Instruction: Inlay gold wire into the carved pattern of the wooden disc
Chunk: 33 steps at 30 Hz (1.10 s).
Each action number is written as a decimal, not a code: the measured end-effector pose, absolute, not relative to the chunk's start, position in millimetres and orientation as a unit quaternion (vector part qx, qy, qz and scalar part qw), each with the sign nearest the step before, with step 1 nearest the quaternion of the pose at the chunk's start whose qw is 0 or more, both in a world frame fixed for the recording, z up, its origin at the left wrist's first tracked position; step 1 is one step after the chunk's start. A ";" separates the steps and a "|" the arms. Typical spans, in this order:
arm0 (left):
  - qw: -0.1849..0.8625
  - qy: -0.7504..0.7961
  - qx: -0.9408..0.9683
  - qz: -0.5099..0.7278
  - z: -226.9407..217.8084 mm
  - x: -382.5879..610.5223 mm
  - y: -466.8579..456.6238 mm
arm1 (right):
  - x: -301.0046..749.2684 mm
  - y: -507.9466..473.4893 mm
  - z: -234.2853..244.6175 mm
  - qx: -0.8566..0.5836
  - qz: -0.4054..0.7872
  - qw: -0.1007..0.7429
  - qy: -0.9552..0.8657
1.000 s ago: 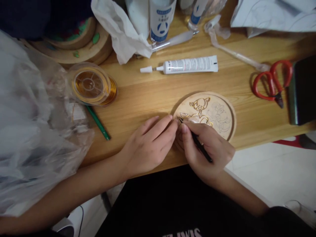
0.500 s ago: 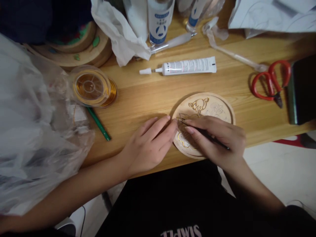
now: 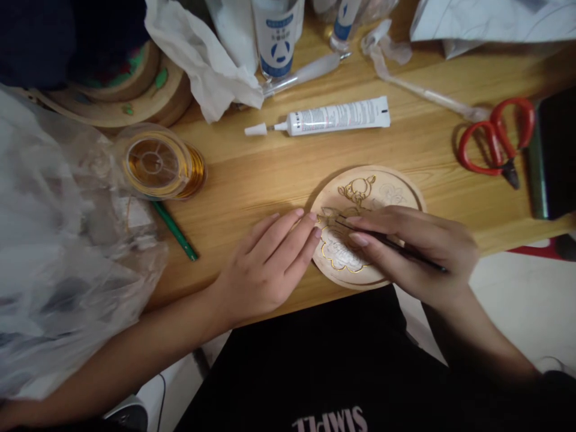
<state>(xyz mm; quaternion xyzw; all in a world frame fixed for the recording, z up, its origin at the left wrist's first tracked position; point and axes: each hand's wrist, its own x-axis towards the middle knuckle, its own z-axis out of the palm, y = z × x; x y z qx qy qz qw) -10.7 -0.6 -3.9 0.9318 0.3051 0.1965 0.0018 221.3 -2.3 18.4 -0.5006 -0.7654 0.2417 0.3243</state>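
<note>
A round wooden disc [image 3: 387, 183] with gold wire outlines lies near the front edge of the wooden table [image 3: 270, 168]. My left hand [image 3: 270, 264] rests on the table with its fingers stretched together, the fingertips touching the disc's left rim. My right hand [image 3: 418, 246] lies over the disc's right half, pinching thin black tweezers [image 3: 396, 246] whose tip points left at the wire near the disc's left side. The disc's lower right part is hidden by my right hand.
A spool of gold wire [image 3: 157, 162] and a green pencil [image 3: 175, 231] lie left. A white glue tube [image 3: 328, 119] lies behind the disc. Red scissors [image 3: 495, 141] and a dark box [image 3: 555, 156] are right. Crumpled clear plastic [image 3: 58, 252] fills the left. Bottles [image 3: 276, 33] stand behind.
My right hand has swung out to the right, laying the tweezers flatter and uncovering the gold outline on the disc's lower left. My left hand has stayed at the rim.
</note>
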 end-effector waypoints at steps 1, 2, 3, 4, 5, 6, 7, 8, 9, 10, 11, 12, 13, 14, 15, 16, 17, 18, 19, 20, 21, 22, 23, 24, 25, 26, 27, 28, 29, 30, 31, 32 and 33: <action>0.004 0.304 0.933 0.195 -3.6 -10.9 -0.6 | 222.4 -3.8 18.7 -0.501 0.240 0.329 -0.763; 0.007 0.304 0.932 0.196 -3.3 -11.0 -0.5 | 223.5 -5.1 18.8 -0.503 0.240 0.334 -0.760; 0.010 0.305 0.932 0.197 -3.2 -11.1 -0.5 | 224.7 -6.5 18.6 -0.505 0.240 0.338 -0.757; 0.012 0.305 0.931 0.199 -3.3 -11.0 -0.4 | 225.8 -7.8 18.4 -0.509 0.240 0.342 -0.752; 0.013 0.305 0.931 0.201 -3.5 -11.0 -0.4 | 226.7 -9.0 18.1 -0.515 0.241 0.344 -0.748; 0.016 0.305 0.931 0.201 -3.8 -11.0 -0.4 | 227.4 -10.1 17.9 -0.519 0.239 0.347 -0.743; 0.020 0.308 0.930 0.201 -4.1 -11.2 -0.4 | 227.7 -11.0 18.0 -0.522 0.238 0.350 -0.740; 0.025 0.312 0.929 0.199 -4.3 -11.5 -0.3 | 227.6 -11.8 18.4 -0.526 0.237 0.351 -0.738; 0.030 0.316 0.927 0.197 -4.4 -12.0 -0.2 | 227.1 -12.6 19.0 -0.531 0.237 0.351 -0.734; 0.035 0.319 0.926 0.197 -4.3 -12.6 0.0 | 226.3 -13.4 19.7 -0.536 0.237 0.351 -0.730; 0.040 0.319 0.927 0.195 -4.1 -13.2 0.3 | 225.0 -14.3 20.4 -0.544 0.238 0.350 -0.725; 0.043 0.315 0.928 0.193 -3.6 -13.8 0.6 | 223.5 -15.4 20.9 -0.552 0.238 0.352 -0.718; 0.046 0.309 0.931 0.189 -3.1 -14.2 0.9 | 221.7 -16.8 21.2 -0.559 0.237 0.355 -0.711; 0.048 0.302 0.935 0.183 -2.5 -14.4 1.3 | 219.8 -18.3 21.2 -0.565 0.237 0.361 -0.703; 0.050 0.295 0.938 0.176 -1.9 -14.4 1.6 | 217.7 -19.8 20.8 -0.568 0.238 0.367 -0.697; 0.050 0.291 0.940 0.171 -1.4 -14.2 1.9 | 215.5 -21.4 20.2 -0.571 0.241 0.372 -0.691; 0.048 0.287 0.942 0.167 -1.0 -13.8 2.1 | 213.2 -22.7 19.4 -0.573 0.246 0.376 -0.686; 0.045 0.284 0.944 0.163 -0.8 -13.3 2.2 | 211.0 -23.8 18.6 -0.574 0.251 0.378 -0.682; 0.043 0.280 0.946 0.160 -0.7 -12.9 2.2 | 208.8 -24.5 17.9 -0.575 0.258 0.376 -0.679; 0.042 0.278 0.947 0.158 -0.7 -12.5 2.2 | 206.7 -24.9 17.4 -0.576 0.261 0.374 -0.678; 0.042 0.276 0.948 0.155 -0.8 -12.3 2.1 | 204.7 -25.1 17.1 -0.576 0.264 0.372 -0.679; 0.043 0.275 0.948 0.152 -0.9 -12.1 2.0 | 202.8 -25.0 16.9 -0.577 0.268 0.368 -0.678; 0.043 0.274 0.949 0.150 -1.0 -12.1 1.8 | 200.9 -24.9 16.7 -0.580 0.271 0.363 -0.677; 0.041 0.274 0.949 0.149 -1.1 -12.1 1.6 | 199.2 -24.8 16.5 -0.584 0.272 0.360 -0.675; 0.036 0.274 0.949 0.150 -1.2 -12.0 1.4 | 197.6 -24.7 16.1 -0.588 0.273 0.358 -0.672; 0.031 0.275 0.949 0.149 -1.3 -11.9 1.1 | 196.0 -24.7 15.6 -0.593 0.274 0.356 -0.668; 0.025 0.275 0.949 0.148 -1.4 -11.7 0.9 | 194.5 -24.7 14.9 -0.598 0.276 0.356 -0.663; 0.020 0.277 0.949 0.149 -1.5 -11.5 0.8 | 193.0 -24.8 14.0 -0.601 0.277 0.359 -0.658; 0.016 0.277 0.949 0.148 -1.7 -11.2 0.7 | 191.5 -24.8 13.2 -0.605 0.279 0.364 -0.651; 0.013 0.277 0.949 0.149 -1.9 -10.9 0.6 | 190.2 -24.7 12.4 -0.610 0.281 0.369 -0.642; 0.010 0.277 0.949 0.152 -2.1 -10.6 0.6 | 189.0 -24.5 11.9 -0.615 0.284 0.372 -0.635; 0.008 0.277 0.948 0.156 -2.4 -10.4 0.5 | 188.0 -24.2 11.6 -0.618 0.287 0.376 -0.628; 0.007 0.276 0.948 0.160 -2.6 -10.2 0.5 | 187.1 -23.9 11.5 -0.620 0.289 0.377 -0.625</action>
